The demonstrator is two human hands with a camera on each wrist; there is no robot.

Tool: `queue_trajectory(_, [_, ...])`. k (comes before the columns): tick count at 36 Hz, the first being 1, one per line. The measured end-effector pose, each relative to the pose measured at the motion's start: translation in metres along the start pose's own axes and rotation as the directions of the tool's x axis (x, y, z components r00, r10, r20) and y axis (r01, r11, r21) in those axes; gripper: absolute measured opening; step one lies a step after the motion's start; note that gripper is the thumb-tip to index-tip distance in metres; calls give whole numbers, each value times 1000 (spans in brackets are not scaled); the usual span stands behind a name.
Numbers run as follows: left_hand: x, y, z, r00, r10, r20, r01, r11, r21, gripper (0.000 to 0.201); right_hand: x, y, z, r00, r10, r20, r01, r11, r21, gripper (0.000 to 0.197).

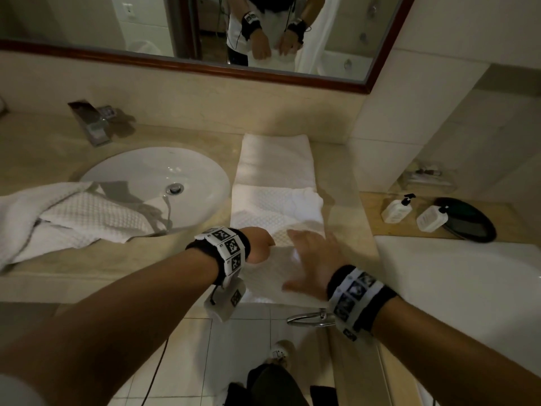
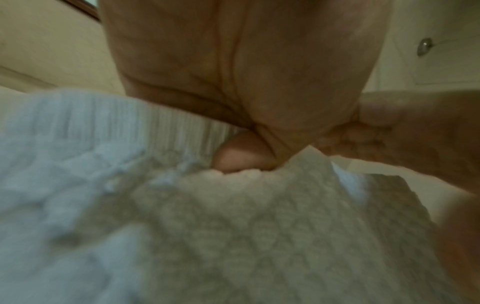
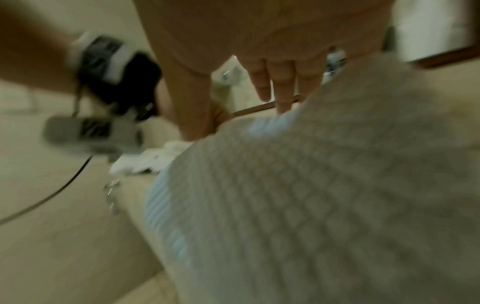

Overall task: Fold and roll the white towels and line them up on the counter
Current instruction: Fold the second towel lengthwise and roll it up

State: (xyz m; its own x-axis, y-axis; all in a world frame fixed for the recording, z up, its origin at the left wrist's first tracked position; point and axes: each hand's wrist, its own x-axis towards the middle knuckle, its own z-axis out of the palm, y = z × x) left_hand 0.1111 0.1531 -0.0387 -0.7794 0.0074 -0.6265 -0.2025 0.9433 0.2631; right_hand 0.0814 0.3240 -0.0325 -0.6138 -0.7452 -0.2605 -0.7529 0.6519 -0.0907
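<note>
**Hands work a white towel on a hotel-style bathroom counter**

A person stands at a beige stone counter [image 1: 187,136], both hands on a long white waffle-weave towel [image 1: 272,177] laid out in a strip just right of the sink [image 1: 158,183]. The towel runs from the wall below the mirror [image 1: 205,65] to the counter's front edge, where its near end hangs slightly over.

The left hand [image 1: 259,244] sits on the towel's left side near the front edge, its fingers curled under. The left wrist view shows a fingertip [image 2: 241,154] tucked against a raised fold of the cloth, so the hand appears to be pinching the towel's edge. The right hand [image 1: 313,259] lies flat on the towel beside it, fingers straight and slightly spread, palm down on the fabric. The right wrist view, blurred, shows its fingers [image 3: 283,82] extended over the weave.

A second white towel [image 1: 67,218] lies crumpled at the left, draped partly over the rim of the sink. A chrome faucet [image 1: 93,121] stands behind the basin. At the far right, two white pump bottles [image 1: 412,212] stand on a lower ledge just beside a dark oval tray [image 1: 468,221]. Both wrists carry black bands [image 1: 225,250] with printed markers.
</note>
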Motion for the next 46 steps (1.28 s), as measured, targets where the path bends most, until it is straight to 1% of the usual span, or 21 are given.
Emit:
queue_trajectory(2, [0,3,-2,999,10,43,-12,999,47,38,-1,-10,17,996,12,89,3,987,-163,121])
queue_trajectory(3, [0,4,-3,996,18,85,-26,996,84,39,-1,-11,24,994,33,108,-10,978,-211,119])
queue_trajectory(6, [-2,6,0,977,-5,213,-42,976,215,38,1,-5,35,981,71,179,-38,982,-184,89])
queue_trajectory(9, [-5,5,4,988,-16,155,-25,965,263,38,5,1,32,945,40,325,-25,998,-53,55])
queue_trajectory(11, [-12,12,7,997,17,74,-33,976,214,41,8,5,29,925,13,379,-1,999,-33,50])
queue_trajectory(13, [-19,23,15,996,86,31,-90,981,171,57,11,8,26,914,-13,405,21,1000,-15,49])
queue_trajectory(15, [-25,33,25,989,147,21,-148,966,213,74,13,12,24,906,-44,422,42,999,15,44])
queue_trajectory(17, [-24,38,34,990,136,24,-138,957,256,80,16,16,21,903,-52,427,38,998,40,49])
queue_trajectory(19, [-20,38,36,992,120,30,-123,965,233,76,18,17,19,913,-46,405,40,999,22,58])
queue_trajectory(23, [-10,30,23,989,93,118,-103,991,82,65,9,9,20,991,4,133,26,974,-225,64])
queue_trajectory(25, [-7,23,16,987,89,134,-91,996,7,61,3,6,25,998,0,65,14,977,-213,68])
queue_trajectory(28, [-3,14,12,984,96,151,-84,993,-83,54,0,4,31,997,28,67,-21,994,-110,75])
queue_trajectory(32, [-3,14,10,977,94,189,-78,993,-90,53,5,8,27,999,38,36,-39,999,27,53])
queue_trajectory(34, [-5,18,9,978,68,196,-66,998,-16,55,6,8,26,995,31,90,-36,998,57,49])
queue_trajectory(36, [-7,22,8,978,44,203,-71,989,130,55,7,7,27,989,23,146,-34,997,68,47])
queue_trajectory(37, [-8,23,8,983,24,185,-62,978,200,56,8,7,27,987,22,162,-34,997,70,46])
queue_trajectory(39, [-11,24,10,998,-1,62,-17,958,288,60,11,9,27,983,31,181,-48,995,86,46])
queue_trajectory(41, [-16,22,17,993,10,-118,22,964,266,55,15,14,26,976,51,212,-76,991,111,48])
queue_trajectory(43, [-18,21,28,967,39,-251,18,975,222,42,18,19,25,972,65,226,-100,984,146,49])
queue_trajectory(44, [-18,21,34,963,42,-265,11,981,194,40,19,22,25,972,65,227,-104,981,165,48])
queue_trajectory(46, [-16,22,41,979,23,-202,-2,995,104,44,21,25,24,969,51,241,-91,983,158,52])
